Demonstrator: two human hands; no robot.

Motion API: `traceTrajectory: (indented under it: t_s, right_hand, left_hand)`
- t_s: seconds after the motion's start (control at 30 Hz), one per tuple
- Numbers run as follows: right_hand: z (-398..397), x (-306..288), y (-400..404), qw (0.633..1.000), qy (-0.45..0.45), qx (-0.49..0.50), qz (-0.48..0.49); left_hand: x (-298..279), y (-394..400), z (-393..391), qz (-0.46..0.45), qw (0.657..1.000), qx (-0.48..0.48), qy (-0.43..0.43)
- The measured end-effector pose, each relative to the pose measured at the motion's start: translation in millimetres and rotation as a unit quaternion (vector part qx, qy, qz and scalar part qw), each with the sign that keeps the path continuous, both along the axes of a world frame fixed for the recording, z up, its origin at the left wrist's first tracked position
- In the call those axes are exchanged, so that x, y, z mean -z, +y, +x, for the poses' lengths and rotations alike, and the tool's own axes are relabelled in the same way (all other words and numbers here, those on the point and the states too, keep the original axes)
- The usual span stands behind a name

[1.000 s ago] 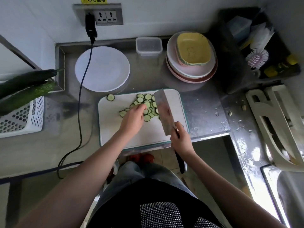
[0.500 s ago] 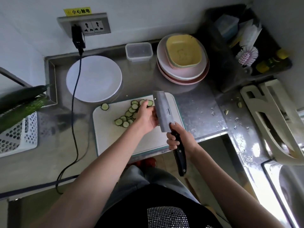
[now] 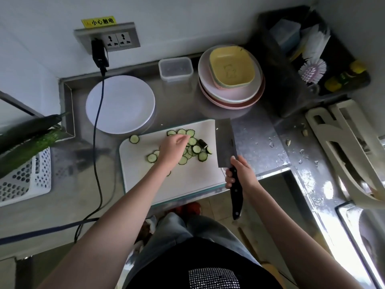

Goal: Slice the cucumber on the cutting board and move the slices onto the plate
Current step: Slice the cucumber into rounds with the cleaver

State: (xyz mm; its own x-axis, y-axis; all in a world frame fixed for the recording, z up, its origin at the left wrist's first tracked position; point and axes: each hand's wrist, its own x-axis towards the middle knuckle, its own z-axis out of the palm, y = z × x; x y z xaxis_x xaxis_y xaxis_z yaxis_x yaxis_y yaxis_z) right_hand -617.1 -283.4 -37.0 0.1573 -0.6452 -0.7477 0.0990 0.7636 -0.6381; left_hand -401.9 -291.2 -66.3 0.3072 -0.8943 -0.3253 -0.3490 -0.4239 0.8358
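Overhead, yellow label (image 3: 98, 22) "小心触电"

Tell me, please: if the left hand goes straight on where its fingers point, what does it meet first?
Probably the cucumber slices just beyond the left hand, then the cucumber end piece; its height above them is unclear.

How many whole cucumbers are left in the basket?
2. Both lie side by side across the white basket at the far left: a darker cucumber behind, a lighter cucumber in front. Their left ends run out of frame, and more may be hidden.
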Motion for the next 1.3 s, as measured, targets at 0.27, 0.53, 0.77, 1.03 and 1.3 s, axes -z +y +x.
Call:
traceTrajectory:
  t_s: [0.27, 0.53, 0.77, 1.03, 1.3]
  right_hand:
    - [-0.4, -3.5, 11.4, 0.998, 0.049, 0.002, -0.030]
    - [-16.2, 1.6, 19.3, 0.996, 0.054, 0.060, -0.040]
    - [-13.9, 11.5, 31.4, 0.987, 0.135, -0.015, -0.084]
    - [-8.0, 27.7, 44.7, 0.956, 0.242, 0.006, -0.168]
    - [11.3, 26.5, 42.2, 0.901, 0.313, -0.146, -0.264]
  left_hand:
    - [18.4, -36.3, -28.6, -0.046, 0.918, 0.288, -0.268]
    - [17.4, -61.2, -31.1, -0.127, 0.898, 0.292, -0.303]
    - [16.0, -78.5, -58.4, -0.110, 0.906, 0.316, -0.260]
    - [14.4, -62.7, -51.4, -0.103, 0.923, 0.281, -0.243]
    - [30.1, 31.6, 78.0, -0.080, 0.941, -0.069, -0.320]
